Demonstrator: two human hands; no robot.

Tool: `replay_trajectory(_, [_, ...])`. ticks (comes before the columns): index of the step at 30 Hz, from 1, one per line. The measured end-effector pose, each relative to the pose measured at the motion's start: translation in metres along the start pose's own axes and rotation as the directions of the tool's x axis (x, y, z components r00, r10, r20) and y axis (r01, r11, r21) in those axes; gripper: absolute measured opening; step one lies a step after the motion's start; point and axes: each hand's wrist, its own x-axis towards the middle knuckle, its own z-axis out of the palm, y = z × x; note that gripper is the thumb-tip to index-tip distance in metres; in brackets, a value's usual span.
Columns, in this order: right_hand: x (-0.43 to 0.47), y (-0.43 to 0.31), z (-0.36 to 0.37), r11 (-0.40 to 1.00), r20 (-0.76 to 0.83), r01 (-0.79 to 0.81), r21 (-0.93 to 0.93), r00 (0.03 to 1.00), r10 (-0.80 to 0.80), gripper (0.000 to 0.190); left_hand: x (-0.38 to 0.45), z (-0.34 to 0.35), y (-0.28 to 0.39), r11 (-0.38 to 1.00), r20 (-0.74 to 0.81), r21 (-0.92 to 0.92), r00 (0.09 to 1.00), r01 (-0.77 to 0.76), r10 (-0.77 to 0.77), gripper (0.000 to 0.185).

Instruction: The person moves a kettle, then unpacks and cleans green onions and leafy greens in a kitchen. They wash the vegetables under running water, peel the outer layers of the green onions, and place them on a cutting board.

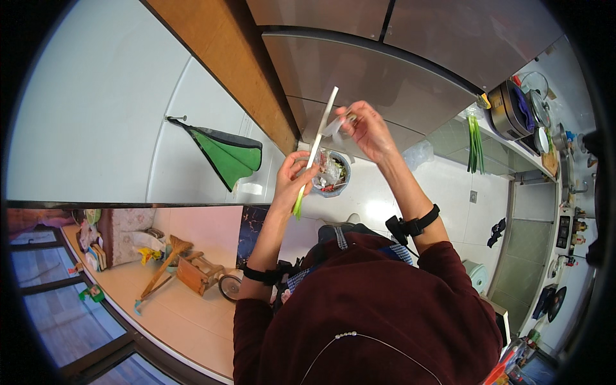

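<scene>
My left hand point(292, 179) grips a green onion stalk point(316, 142) near its green lower end. The stalk tilts upward, its long white part rising past my fingers. My right hand point(369, 130) pinches a thin, pale strip of onion skin point(335, 127) close to the middle of the white part. Whether the strip is still joined to the stalk I cannot tell. Below and between both hands stands a waste bin point(347, 179) on the floor, holding crumpled clear plastic and food scraps.
Brown cabinet or fridge doors point(346, 67) rise ahead. A green cloth point(226, 154) hangs from a hook at left. More green onions point(474, 144) hang over the counter edge at right, near a rice cooker point(505, 113). A clear plastic bag point(418, 155) lies on the floor.
</scene>
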Motion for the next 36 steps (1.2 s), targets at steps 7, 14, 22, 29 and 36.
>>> replay_trajectory(7, [0.034,-0.060,-0.066,0.920,-0.133,0.371,0.125,0.925,-0.355,0.009,-0.022,-0.051,-0.009,0.997,0.129,0.054,0.990,0.058,-0.064,0.035])
replay_trajectory(14, [0.041,-0.126,-0.151,0.795,-0.300,0.571,0.205,0.810,-0.504,0.012,-0.042,-0.101,-0.017,0.997,0.225,0.041,0.972,0.063,-0.071,0.027])
replay_trajectory(22, [-0.001,-0.062,-0.096,0.903,-0.127,0.346,-0.255,0.914,-0.386,0.007,0.001,-0.061,-0.009,0.987,-0.067,-0.135,0.993,0.085,-0.094,0.026])
replay_trajectory(29, [-0.043,0.025,-0.035,0.909,0.093,-0.123,-0.398,0.980,0.174,0.021,0.046,-0.012,0.003,0.974,-0.085,-0.225,0.995,0.032,-0.053,0.032])
replay_trajectory(36, [-0.062,0.045,-0.005,0.858,0.029,-0.308,-0.410,0.936,0.350,0.033,0.062,0.014,0.005,0.970,-0.249,-0.236,0.969,-0.053,-0.008,0.035])
